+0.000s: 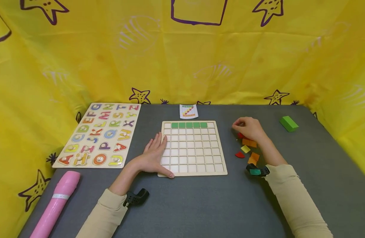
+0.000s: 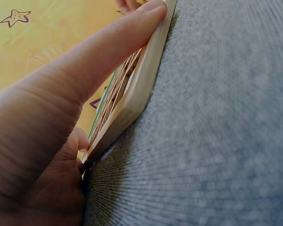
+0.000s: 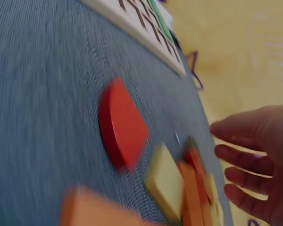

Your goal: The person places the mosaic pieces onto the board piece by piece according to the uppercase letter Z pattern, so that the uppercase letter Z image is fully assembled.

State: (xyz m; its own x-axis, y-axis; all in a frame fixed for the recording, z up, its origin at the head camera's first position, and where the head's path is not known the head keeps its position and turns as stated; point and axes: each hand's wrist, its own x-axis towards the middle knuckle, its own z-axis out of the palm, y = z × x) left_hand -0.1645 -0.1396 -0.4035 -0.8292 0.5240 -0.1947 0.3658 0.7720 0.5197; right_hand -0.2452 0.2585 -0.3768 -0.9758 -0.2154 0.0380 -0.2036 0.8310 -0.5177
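A wooden grid board (image 1: 192, 145) lies flat, its squares mostly pale, with a row of green squares (image 1: 189, 125) near the top. Along its left edge rests my left hand (image 1: 152, 155), fingers straight and thumb on the lower corner; the left wrist view shows that thumb (image 2: 118, 42) against the rim. To the right of the board, my right hand (image 1: 250, 129) hovers over small loose blocks, fingers loosely bent and nothing visible between them. Among those blocks are a red rounded piece (image 3: 122, 125), a yellow piece (image 1: 245, 149) and orange pieces (image 1: 249, 142). The hand partly covers some.
A small pattern card (image 1: 188, 111) lies behind the board. On the left are a wooden alphabet puzzle (image 1: 100, 135) and a pink cylindrical object (image 1: 58, 201). A green block (image 1: 288, 124) sits at the far right. Yellow cloth (image 1: 182, 59) hangs behind the grey table (image 1: 194, 205).
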